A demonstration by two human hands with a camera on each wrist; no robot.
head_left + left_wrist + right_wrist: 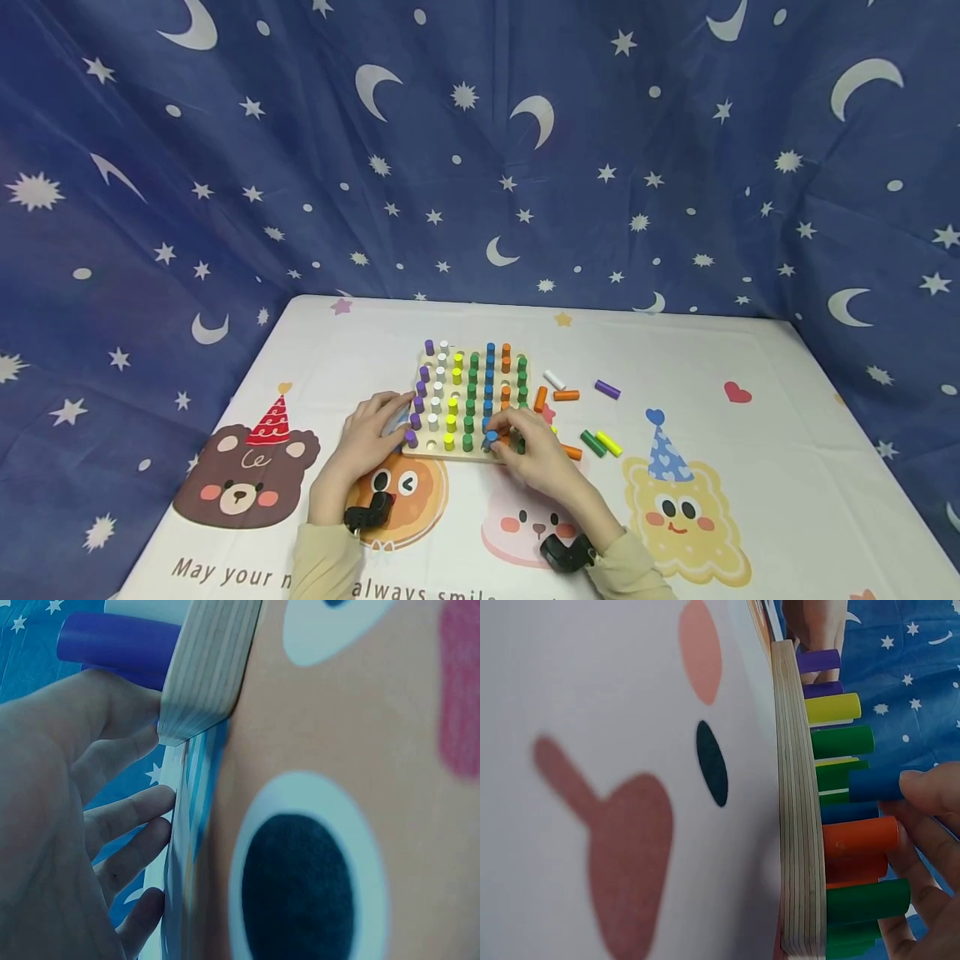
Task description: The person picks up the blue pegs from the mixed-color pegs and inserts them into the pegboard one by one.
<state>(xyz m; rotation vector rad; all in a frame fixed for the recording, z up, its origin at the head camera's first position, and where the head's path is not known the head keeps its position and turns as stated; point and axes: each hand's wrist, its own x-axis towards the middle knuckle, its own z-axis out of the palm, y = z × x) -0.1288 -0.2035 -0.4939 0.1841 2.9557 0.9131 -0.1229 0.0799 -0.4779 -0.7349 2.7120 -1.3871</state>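
Note:
A wooden pegboard [442,452] bears columns of purple, white, yellow, green, blue and orange pegs. Between thumb and fingers my right hand [536,450] pinches a blue peg [874,785] over the near end of the blue column. In the right wrist view that peg stands out farther from the board than the green peg [842,741] and orange peg [861,835] beside it. My left hand [366,440] rests at the board's left edge, fingers spread and thumb against the near corner, close to a purple peg [116,639].
Right of the board lie loose pegs: a white peg [554,380], a purple peg [607,389], a green peg [593,443], a yellow peg [609,443] and several orange ones. Some holes in the board, such as one in the near row, hold no peg. A starry blue curtain [450,225] hangs behind.

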